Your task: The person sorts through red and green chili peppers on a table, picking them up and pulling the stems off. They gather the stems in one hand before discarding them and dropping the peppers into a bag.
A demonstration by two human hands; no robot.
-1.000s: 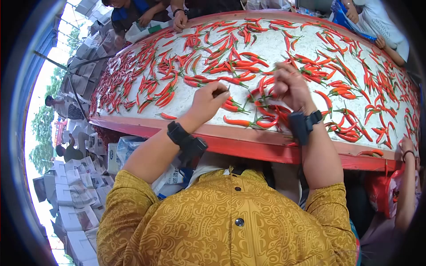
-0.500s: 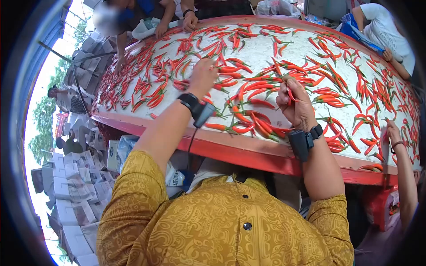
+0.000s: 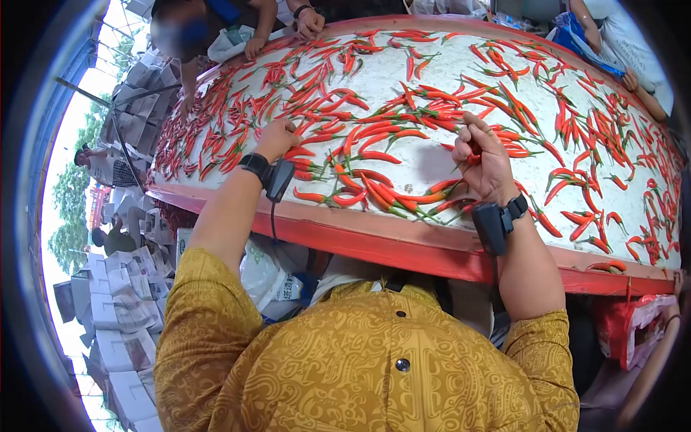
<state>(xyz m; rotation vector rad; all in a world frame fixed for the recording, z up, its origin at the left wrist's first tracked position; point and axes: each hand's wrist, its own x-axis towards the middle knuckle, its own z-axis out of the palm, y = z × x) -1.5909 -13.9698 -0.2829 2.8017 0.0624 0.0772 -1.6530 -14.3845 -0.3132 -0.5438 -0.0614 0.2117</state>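
Dozens of red peppers (image 3: 381, 156) are spread across the white top of the counter (image 3: 403, 248), which is placed at twelve o'clock when the whole view is read as a clock face. They are packed most thickly toward ten o'clock; looser groups are laid between the two hands and close to the near edge.

At two o'clock, the right hand (image 3: 481, 153) is curled around a pepper, of which only a short red stretch is shown between the fingers. Toward eleven o'clock, the left hand (image 3: 277, 138) is held over the counter with its fingers bent, just beside several peppers; whether anything is pinched there cannot be told. Another person's hand (image 3: 309, 23) is rested at the far rim, near twelve o'clock.

Each pepper is judged to be very light, firm yet slightly springy, with a smooth, glossy skin on which dry fingertips could be slid. The skin could be bruised or split by a hard squeeze, and the thin green stem could be snapped by a tug. A pepper is best taken across its thick shoulder, just below the stem, rather than by the tapering tip. Where peppers are overlapped, neighbours could be dragged along.
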